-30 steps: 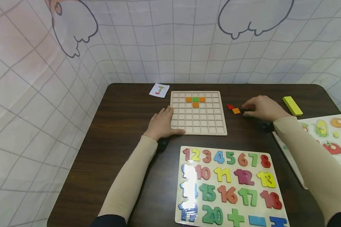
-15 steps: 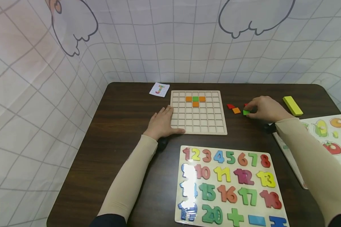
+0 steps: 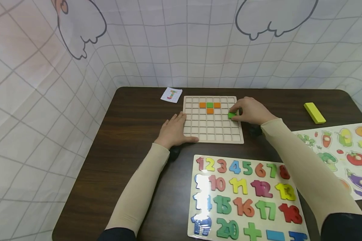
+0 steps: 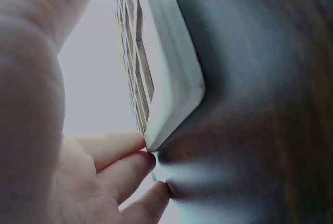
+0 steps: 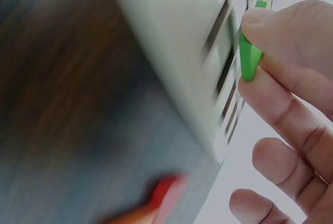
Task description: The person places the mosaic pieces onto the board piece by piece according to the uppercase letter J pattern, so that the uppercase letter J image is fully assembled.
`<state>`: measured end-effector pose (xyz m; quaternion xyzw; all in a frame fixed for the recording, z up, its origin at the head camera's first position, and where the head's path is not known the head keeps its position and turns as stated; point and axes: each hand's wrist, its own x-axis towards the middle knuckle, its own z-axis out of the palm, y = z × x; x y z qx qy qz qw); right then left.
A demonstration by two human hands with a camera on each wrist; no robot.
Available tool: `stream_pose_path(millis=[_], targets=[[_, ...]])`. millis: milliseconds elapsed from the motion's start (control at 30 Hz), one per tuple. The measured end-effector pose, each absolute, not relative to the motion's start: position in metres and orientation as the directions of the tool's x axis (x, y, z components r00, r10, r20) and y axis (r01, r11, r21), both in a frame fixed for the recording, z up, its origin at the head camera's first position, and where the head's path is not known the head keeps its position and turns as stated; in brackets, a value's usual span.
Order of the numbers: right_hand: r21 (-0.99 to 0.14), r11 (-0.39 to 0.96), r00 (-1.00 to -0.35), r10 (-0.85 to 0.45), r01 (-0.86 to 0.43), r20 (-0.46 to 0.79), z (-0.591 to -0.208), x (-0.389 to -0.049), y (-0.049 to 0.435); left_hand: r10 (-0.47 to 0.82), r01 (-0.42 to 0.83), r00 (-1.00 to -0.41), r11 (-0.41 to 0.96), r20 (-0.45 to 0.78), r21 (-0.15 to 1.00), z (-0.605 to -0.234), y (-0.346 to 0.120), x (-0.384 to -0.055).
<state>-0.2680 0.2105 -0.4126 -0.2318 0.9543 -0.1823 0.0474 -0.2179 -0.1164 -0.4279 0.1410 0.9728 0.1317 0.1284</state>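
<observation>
A small, flat, bright green tile (image 5: pixel 248 57) with straight sides is at the right side of a pale wooden square grid board (image 3: pixel 211 131); whether it touches the board is unclear. The right hand (image 3: pixel 253 110) grips it between thumb and bent index finger, reaching in from the board's right with the other fingers apart from the tile. The left hand (image 3: pixel 174 131) holds nothing, lying spread with its fingers along the board's left edge and its thumb by the near edge. Set into the board's far rows are three orange square tiles (image 3: pixel 210 110) around a green square tile (image 3: pixel 209 105). On the dark brown wooden worktop (image 3: pixel 108 174), blurred red and orange pieces (image 5: pixel 169 199) lie to the board's right.
</observation>
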Motion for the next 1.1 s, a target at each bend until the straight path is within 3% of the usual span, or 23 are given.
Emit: stream_pose_path(millis=[533, 867, 1100], targets=[[-0.252, 0.773, -0.807, -0.588, -0.582, 0.058, -0.414, -0.279, 0.141, 0.307, 0.238, -0.926, 0.927, -0.221, 0.291, -0.428, -0.117, -0.218], [-0.307, 0.759, -0.807, -0.588, -0.574, 0.053, -0.414, -0.277, 0.138, 0.306, 0.237, -0.924, 0.929, -0.229, 0.284, -0.428, -0.117, -0.218], [-0.312, 0.806, -0.848, -0.530, -0.503, -0.002, -0.411, -0.278, 0.161, 0.304, 0.234, -0.926, 0.927, -0.222, 0.293, -0.429, -0.117, -0.219]])
